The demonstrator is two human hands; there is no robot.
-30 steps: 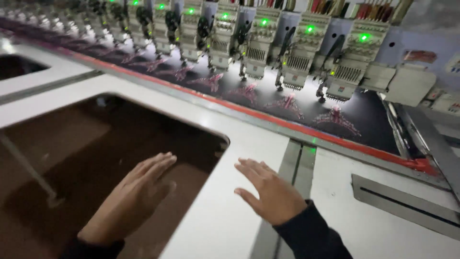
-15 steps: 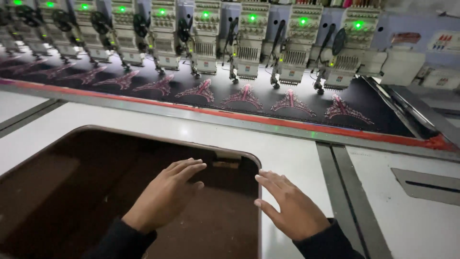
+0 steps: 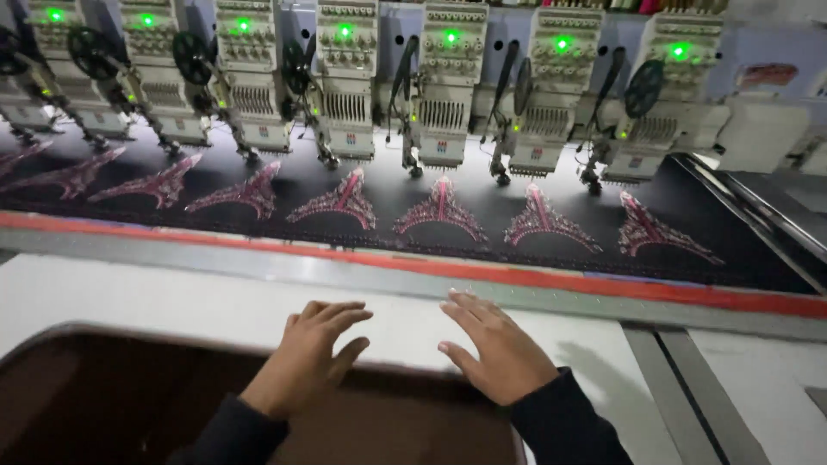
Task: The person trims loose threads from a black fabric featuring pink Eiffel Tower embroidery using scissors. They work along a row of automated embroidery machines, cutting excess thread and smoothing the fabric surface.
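Note:
My left hand (image 3: pixel 308 355) rests palm down on the white table top (image 3: pixel 172 301), its fingers loosely curled at the far rim of a dark brown cut-out (image 3: pixel 112 400). My right hand (image 3: pixel 494 349) lies flat beside it, fingers spread, holding nothing. Both wrists wear dark sleeves. Beyond the hands stretches black fabric (image 3: pixel 482 250) with a row of pink tower-shaped embroidered motifs (image 3: pixel 439 211). A line of embroidery machine heads (image 3: pixel 444 90) with green lights stands over the fabric.
A red strip (image 3: pixel 517 277) and a grey metal rail (image 3: pixel 362 274) border the fabric's near edge. Dark seams (image 3: pixel 668 379) divide the table panels at right. Black thread wheels and needle bars hang below the heads.
The view has closed in on the machine and both hands have slid forward, from over the cut-out onto the white top near the rail.

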